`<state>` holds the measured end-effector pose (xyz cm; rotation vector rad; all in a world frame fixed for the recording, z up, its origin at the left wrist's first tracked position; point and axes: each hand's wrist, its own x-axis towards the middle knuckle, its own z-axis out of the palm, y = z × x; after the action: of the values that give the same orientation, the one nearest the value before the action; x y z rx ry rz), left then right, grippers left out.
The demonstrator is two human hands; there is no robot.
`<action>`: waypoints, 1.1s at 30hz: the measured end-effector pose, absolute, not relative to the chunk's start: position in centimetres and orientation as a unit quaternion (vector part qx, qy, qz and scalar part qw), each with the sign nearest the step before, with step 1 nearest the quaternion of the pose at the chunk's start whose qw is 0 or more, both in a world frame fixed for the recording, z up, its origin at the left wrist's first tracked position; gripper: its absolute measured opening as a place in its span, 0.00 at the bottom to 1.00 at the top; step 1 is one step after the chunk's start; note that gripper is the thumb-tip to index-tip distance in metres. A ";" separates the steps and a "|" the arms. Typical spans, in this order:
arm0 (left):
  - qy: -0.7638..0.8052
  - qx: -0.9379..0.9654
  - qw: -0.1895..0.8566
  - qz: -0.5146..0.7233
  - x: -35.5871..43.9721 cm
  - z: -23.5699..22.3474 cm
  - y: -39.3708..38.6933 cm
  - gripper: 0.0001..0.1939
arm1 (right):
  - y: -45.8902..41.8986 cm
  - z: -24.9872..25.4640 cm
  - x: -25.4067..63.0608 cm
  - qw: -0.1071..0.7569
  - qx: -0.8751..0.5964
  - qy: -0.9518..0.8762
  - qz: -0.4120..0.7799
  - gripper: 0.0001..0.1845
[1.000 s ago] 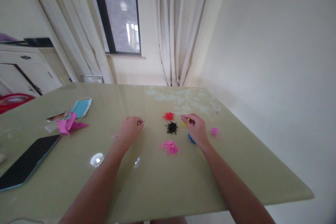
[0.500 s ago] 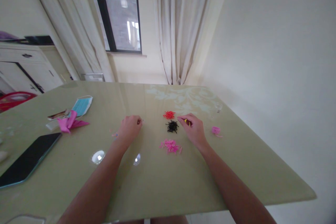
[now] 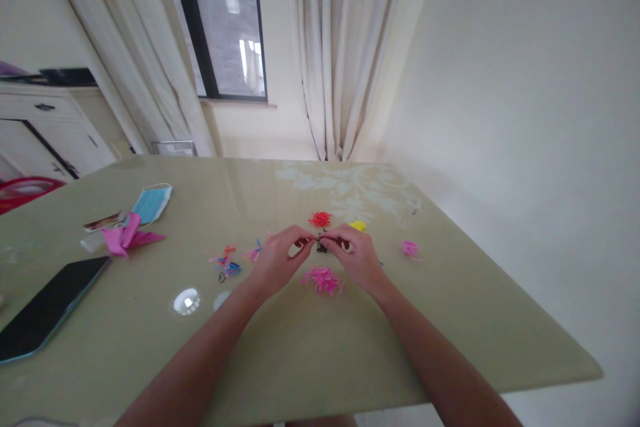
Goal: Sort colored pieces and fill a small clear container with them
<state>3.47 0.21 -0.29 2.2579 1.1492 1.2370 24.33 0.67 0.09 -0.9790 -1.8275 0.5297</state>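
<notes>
My left hand (image 3: 281,255) and my right hand (image 3: 353,255) meet over the pile of small black bands (image 3: 321,248), thumbs and forefingers pinched with the tips nearly touching. Whatever sits between the fingertips is too small to make out. Just beyond the hands lies a pile of red bands (image 3: 320,219), and nearer to me a pile of pink bands (image 3: 324,281). A yellow pile (image 3: 357,225) shows behind my right hand, partly hidden by it. Left of my left hand, mixed coloured bands (image 3: 229,265) are scattered.
On the right lies a pink ring-like piece (image 3: 411,249). To the left are a black phone-like slab (image 3: 53,307), a pink folded-paper shape (image 3: 129,237), a blue face mask (image 3: 152,205) and a clear round object (image 3: 187,301). A wall (image 3: 525,147) borders the table's right side.
My left hand has moved right and my right hand slightly left, so their fingertips now meet over the black pile. The mixed bands and the yellow pile have come into view.
</notes>
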 end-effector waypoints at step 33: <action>0.415 0.668 0.342 0.515 3.7 0.6 0.4 0.12 | -0.4 1.5 24.9 0.539 -0.388 -0.730 0.160 0.08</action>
<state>3.67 0.35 0.59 1.7372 1.0783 1.3388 24.87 -0.39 1.51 -0.9228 -1.7362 0.3797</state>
